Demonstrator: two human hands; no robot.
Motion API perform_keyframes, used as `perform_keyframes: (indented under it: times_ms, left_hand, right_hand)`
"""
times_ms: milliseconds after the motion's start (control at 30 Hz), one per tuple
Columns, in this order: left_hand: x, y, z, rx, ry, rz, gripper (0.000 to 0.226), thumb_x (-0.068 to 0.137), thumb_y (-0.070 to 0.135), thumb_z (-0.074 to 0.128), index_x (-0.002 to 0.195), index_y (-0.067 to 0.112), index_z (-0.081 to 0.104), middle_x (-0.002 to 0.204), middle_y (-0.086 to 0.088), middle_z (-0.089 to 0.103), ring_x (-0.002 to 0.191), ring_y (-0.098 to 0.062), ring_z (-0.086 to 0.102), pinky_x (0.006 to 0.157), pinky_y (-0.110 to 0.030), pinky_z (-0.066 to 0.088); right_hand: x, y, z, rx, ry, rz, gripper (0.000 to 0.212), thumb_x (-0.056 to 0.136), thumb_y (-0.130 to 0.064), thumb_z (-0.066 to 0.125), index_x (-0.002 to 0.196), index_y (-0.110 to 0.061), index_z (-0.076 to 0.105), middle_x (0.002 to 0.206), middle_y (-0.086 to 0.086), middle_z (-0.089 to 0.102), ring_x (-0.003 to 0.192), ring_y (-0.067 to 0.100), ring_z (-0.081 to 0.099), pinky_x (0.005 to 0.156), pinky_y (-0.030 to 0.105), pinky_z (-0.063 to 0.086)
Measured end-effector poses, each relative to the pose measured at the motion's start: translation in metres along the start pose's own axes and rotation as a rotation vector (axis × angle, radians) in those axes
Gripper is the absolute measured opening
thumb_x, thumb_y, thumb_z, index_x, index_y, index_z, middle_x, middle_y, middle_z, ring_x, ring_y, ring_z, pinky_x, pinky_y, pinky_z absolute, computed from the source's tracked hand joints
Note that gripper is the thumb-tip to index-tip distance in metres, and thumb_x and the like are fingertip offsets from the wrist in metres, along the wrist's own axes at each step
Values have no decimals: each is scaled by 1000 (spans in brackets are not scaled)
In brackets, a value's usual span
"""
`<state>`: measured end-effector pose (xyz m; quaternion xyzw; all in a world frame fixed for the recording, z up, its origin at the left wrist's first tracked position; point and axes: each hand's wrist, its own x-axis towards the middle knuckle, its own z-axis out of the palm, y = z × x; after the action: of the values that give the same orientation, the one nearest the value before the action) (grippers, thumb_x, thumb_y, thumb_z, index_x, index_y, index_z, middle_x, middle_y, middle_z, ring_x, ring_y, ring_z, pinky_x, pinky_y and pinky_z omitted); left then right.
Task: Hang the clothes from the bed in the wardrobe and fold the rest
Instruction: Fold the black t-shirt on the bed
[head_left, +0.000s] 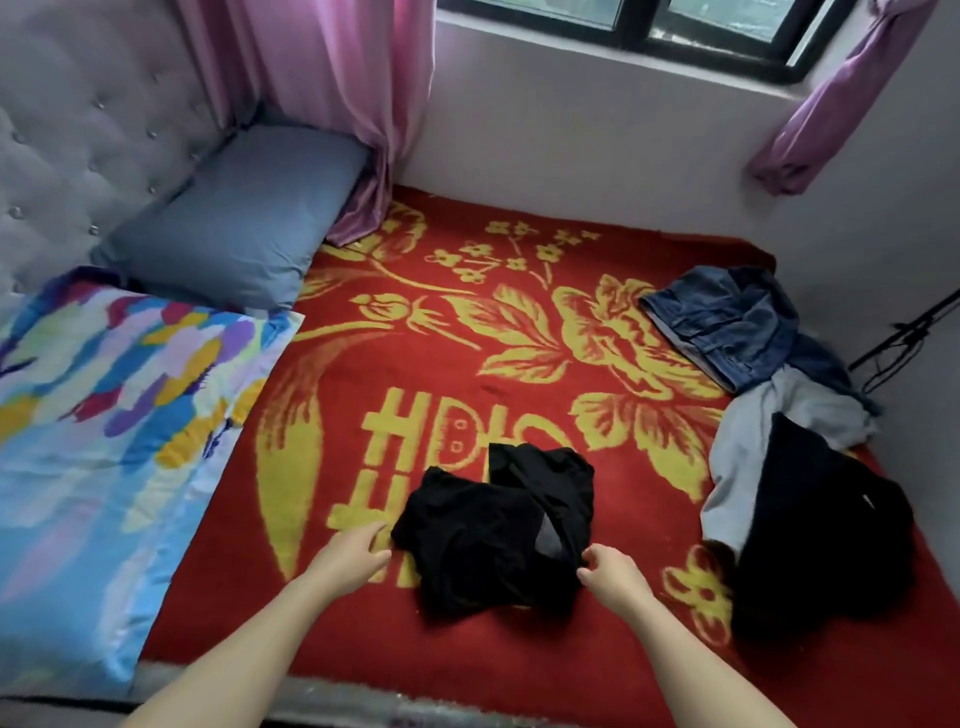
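A crumpled black garment (488, 525) lies on the red and gold blanket (415, 374) near the bed's front edge. My left hand (348, 558) hovers just left of it with fingers relaxed and holds nothing. My right hand (610, 577) is at the garment's right edge, thumb and fingers pinching the fabric. At the bed's right side lies a pile: folded blue jeans (727, 322), a light grey garment (748, 452) and another black garment (821, 545).
A grey-blue pillow (234, 228) and a colourful quilt (98, 441) lie at the left by the padded headboard (67, 119). Pink curtains (332, 83) hang by the window (649, 26). A white wall borders the bed's far side.
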<state>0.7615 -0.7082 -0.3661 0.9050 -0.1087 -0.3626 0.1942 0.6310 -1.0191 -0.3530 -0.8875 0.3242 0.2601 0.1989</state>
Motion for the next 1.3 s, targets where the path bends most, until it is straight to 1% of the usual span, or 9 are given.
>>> perform_keyframes:
  times_ms: [333,567,767,933,1000,1067,1167,1200,1300]
  left_hand:
    - [48,16,54,177,-50,219,62,94,43,47,149,27,21,154,3,24,142,-15,17,110,-32,25]
    - [75,0,135,261,-109,160,68,95,42,47,150,30,9,158,1,2,145,-17,4,113,-35,21]
    - [109,-6,161,283,-16,80,81,91,51,48,150,30,-4,158,1,-7,145,-17,0,114,-33,16]
    - [117,19,190,335,64,121,86,89,56,46,148,30,-11,158,-2,-13,145,-19,-7,116,-34,9]
    - [110,32,198,330,65,141,88,87,53,53,150,27,-4,158,-7,-6,146,-23,-1,116,-37,13]
    - [103,49,201,327,74,206,94,71,46,76,147,18,28,152,-18,24,139,-33,28,107,-45,33]
    - [105,71,209,389,108,265,100,39,45,93,127,12,59,130,-22,54,115,-38,57,83,-49,52]
    - [109,80,210,404,88,258,104,43,49,90,133,16,52,136,-23,49,120,-39,53,87,-50,50]
    - [121,86,229,444,-19,182,101,80,60,59,148,30,-10,158,-11,-5,145,-29,4,114,-46,17]
  right_hand:
    - [33,-21,18,10,51,82,41,96,-35,46,131,-15,47,129,6,53,120,24,47,90,33,43]
    - [101,-16,62,-8,172,92,38,97,-35,45,123,-8,49,121,10,52,112,28,49,84,35,42]
    - [165,-12,84,-41,215,117,53,93,-31,53,141,-17,33,136,8,42,122,28,41,92,38,41]
    - [182,17,93,20,316,33,28,99,-23,41,115,-12,62,123,8,58,109,31,53,79,33,41]
    - [180,32,79,259,409,118,25,97,-19,43,105,-7,63,108,14,66,100,35,58,74,34,38]
    - [175,51,65,389,480,137,21,97,-17,45,99,-6,61,95,17,67,92,37,59,69,34,34]
    - [165,58,62,277,376,-2,18,96,-20,48,102,-8,60,96,12,67,94,34,60,68,34,36]
    - [166,55,65,221,321,-54,22,95,-24,50,110,-10,59,107,10,65,103,31,59,74,34,40]
    - [179,31,83,34,201,-106,47,93,-35,54,135,-18,44,134,3,47,119,25,48,87,34,42]
